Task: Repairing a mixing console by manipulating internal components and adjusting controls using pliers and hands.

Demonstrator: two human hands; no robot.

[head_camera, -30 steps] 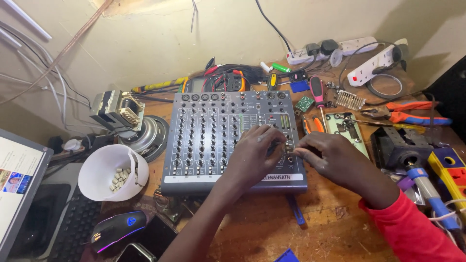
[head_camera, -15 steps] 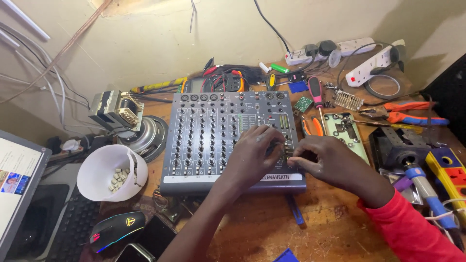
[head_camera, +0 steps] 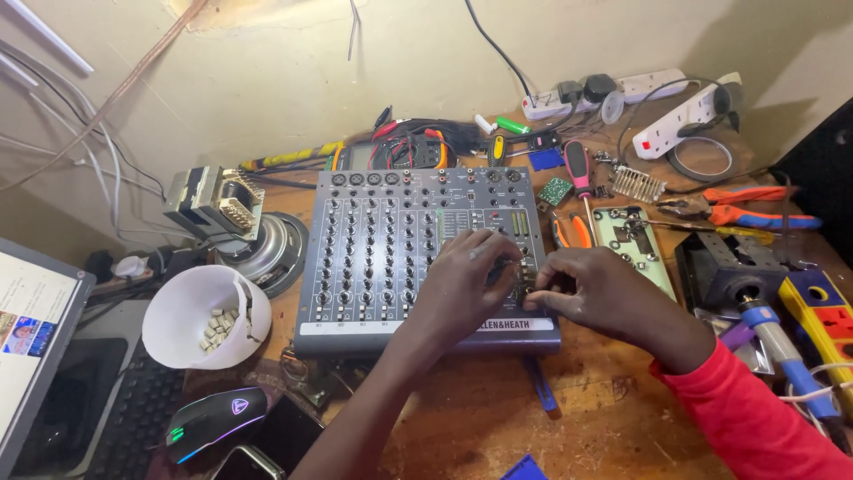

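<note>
Workbench [head_camera: 498, 418]: I see bare wood along the near edge, crowded further back.
Computer mouse [head_camera: 213, 420]: dark, lit in colours, at the near left corner, beside a keyboard [head_camera: 133, 418].
White bowl [head_camera: 191, 313]: left of the mixer, holding small pale parts.
Right hand [head_camera: 591, 293]: red sleeve; I see it resting on the mixer's near right corner, fingers curled together at the controls there. Whether they pinch a knob I cannot tell.
Left hand [head_camera: 466, 284]: palm down on the mixer's right half, fingers bent onto the panel and touching the right hand's fingertips; what they grip is hidden.
Audio mixer [head_camera: 391, 240]: grey, many rows of small knobs, lying flat at the middle of the workbench, near edge toward me.
Soldering iron [head_camera: 782, 356]: blue handle, at the right edge, just beside a yellow block [head_camera: 822, 307].
Black box [head_camera: 720, 267]: right of the mixer, near the right edge.
Pale green plate [head_camera: 635, 244]: between mixer and black box.
Speaker driver [head_camera: 275, 253]: round, metal, off the mixer's far left corner, with a transformer [head_camera: 213, 203] against it.
Orange pliers [head_camera: 751, 213]: toward the far right.
Red-handled screwdriver [head_camera: 577, 169]: behind the mixer's far right corner.
Power strips [head_camera: 640, 87]: white, along the far edge against the wall.
</note>
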